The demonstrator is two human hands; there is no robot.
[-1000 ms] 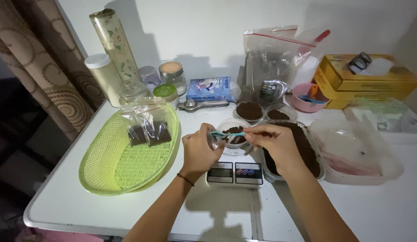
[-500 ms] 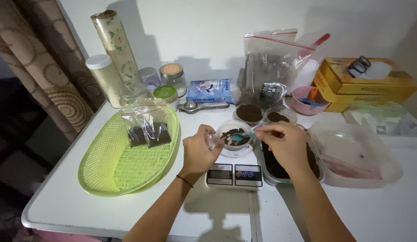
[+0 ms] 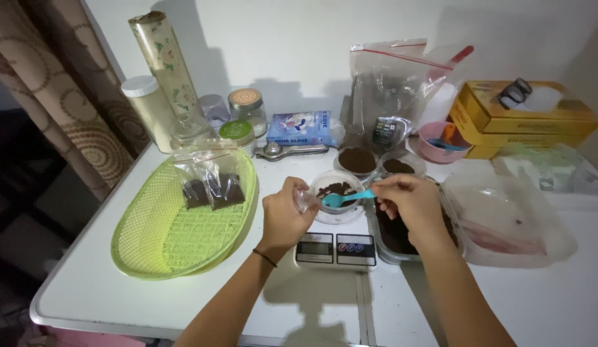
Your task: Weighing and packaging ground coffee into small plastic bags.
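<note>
2 hands work over a white tabletop (image 3: 119, 302) by a white wall: left hand (image 3: 286, 215) fingers pinch a clear plastic bag (image 3: 305, 200); right hand (image 3: 408, 202) grips a teal spoon (image 3: 344, 198) above a round clear bowl (image 3: 324, 215) on the scale (image 3: 336, 249).

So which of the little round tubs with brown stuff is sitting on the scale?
The clear round tub right between the hands, under the blue spoon. It sits on the kitchen scale; the other two tubs stand behind it on the table.
</note>
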